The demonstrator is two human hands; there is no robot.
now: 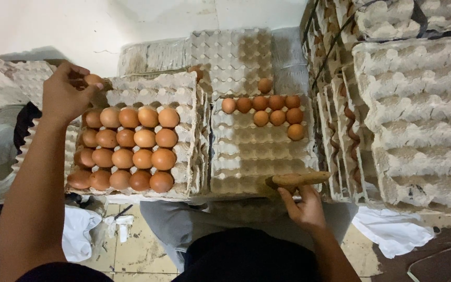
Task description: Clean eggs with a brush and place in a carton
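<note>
Tall stacks of empty grey egg trays (418,120) rise just beyond the right hand's (305,208) fingertips. Directly ahead of those fingers lies the right tray (257,151), holding ten brown eggs across its far rows. Below the left hand's (64,94) fingers sits the left tray (186,102), nearly full, five columns of eggs. Right fingers are curled, pinching a torn cardboard strip (297,179) at the tray's near edge. Left fingers close around one brown egg (93,80) over the tray's far-left corner.
</note>
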